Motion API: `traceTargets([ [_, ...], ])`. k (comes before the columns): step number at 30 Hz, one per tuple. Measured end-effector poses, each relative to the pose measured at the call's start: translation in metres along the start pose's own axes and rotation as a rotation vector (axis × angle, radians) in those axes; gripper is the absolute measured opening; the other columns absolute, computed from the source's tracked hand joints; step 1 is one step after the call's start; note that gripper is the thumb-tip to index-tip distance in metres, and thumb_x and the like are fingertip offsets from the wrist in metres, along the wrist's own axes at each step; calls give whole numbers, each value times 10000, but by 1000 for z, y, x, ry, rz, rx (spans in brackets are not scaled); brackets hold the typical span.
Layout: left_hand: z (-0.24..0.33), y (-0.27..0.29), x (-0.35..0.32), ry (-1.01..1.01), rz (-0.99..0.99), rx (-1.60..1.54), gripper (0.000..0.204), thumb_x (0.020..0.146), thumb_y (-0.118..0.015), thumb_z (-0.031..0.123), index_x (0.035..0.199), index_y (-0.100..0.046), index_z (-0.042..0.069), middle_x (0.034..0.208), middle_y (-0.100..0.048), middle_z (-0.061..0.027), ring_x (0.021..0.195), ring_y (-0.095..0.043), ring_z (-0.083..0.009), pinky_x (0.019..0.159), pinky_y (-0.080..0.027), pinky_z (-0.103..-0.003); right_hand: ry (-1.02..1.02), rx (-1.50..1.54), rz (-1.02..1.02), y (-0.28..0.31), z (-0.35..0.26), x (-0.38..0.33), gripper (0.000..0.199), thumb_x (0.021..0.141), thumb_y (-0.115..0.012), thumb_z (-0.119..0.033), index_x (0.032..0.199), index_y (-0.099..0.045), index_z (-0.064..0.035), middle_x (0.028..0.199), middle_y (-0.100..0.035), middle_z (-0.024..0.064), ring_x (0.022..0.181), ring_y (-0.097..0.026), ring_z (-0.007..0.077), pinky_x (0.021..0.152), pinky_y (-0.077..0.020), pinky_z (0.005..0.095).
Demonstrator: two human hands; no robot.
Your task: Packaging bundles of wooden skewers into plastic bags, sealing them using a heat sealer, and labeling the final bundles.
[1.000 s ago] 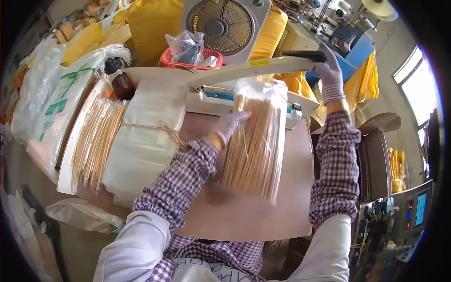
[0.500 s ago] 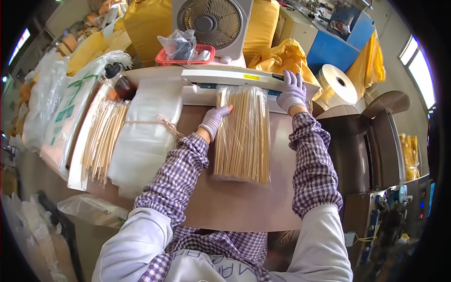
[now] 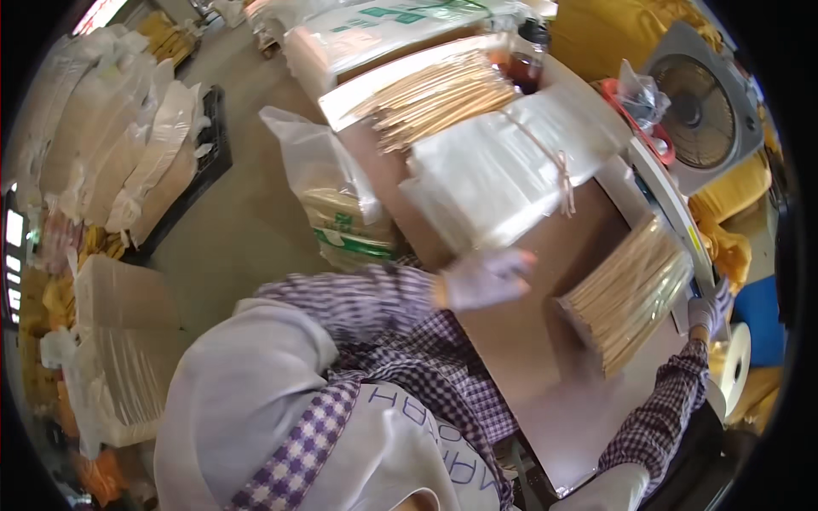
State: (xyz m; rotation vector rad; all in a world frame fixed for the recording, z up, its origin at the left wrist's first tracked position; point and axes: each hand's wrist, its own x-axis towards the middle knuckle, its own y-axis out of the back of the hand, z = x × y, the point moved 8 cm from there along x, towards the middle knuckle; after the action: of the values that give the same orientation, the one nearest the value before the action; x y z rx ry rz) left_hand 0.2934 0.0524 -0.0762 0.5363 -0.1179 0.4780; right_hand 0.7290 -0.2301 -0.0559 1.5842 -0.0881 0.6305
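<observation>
My left hand [image 3: 487,279], in a pale striped glove, is over the table's near edge, slightly blurred. Its fingers are apart and hold nothing. My right hand [image 3: 709,311] lies with outstretched fingers on the end of a long white bar sealer's arm [image 3: 677,204]. A clear bag of thin wooden sticks [image 3: 635,294] lies on the brown table [image 3: 528,341], its far end at the sealer. Beyond my left hand is a stack of clear plastic bags [image 3: 511,166], tied with a cord.
Loose wooden sticks [image 3: 452,94] lie beside the bag stack, near a dark bottle [image 3: 528,55]. A fan [image 3: 690,111] and a red basket [image 3: 660,140] stand behind the sealer. A filled plastic bag [image 3: 341,204] is beside the table. Wrapped packs [image 3: 128,145] are at far left.
The view has turned to the left. My left hand has let go of the bag of sticks and moved toward the table's near edge. My right hand stays on the sealer's arm.
</observation>
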Motion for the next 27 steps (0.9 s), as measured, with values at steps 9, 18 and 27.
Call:
traceTargets([
  [9,-89,471,-130,725,746,1302,324,785,-536,332,1017,-625,124,1188,-514,-131,991,-540,-326,874,-419,-358,-34,-226,-36,11,-37,-9,764,703,-538,-155,1382,-186,-181,1431,-198,54,1320,-150,288,1086,-150,347],
  [18,-146,487,-87,1182,68,988,355,756,-594,330,1011,-631,84,1069,-603,-131,990,-578,-272,812,-458,-370,68,822,-628,-63,-72,-115,728,733,-644,-338,1314,-321,-41,1005,-552,160,1088,-446,280,948,-357,330],
  [27,-135,437,-117,566,1,691,776,690,-608,-28,1356,-259,160,1304,-388,-158,1119,-479,-286,933,-409,-329,-819,1935,-566,46,-261,-315,226,790,-504,-189,976,-556,-71,894,-581,20,871,-538,177,850,-424,338],
])
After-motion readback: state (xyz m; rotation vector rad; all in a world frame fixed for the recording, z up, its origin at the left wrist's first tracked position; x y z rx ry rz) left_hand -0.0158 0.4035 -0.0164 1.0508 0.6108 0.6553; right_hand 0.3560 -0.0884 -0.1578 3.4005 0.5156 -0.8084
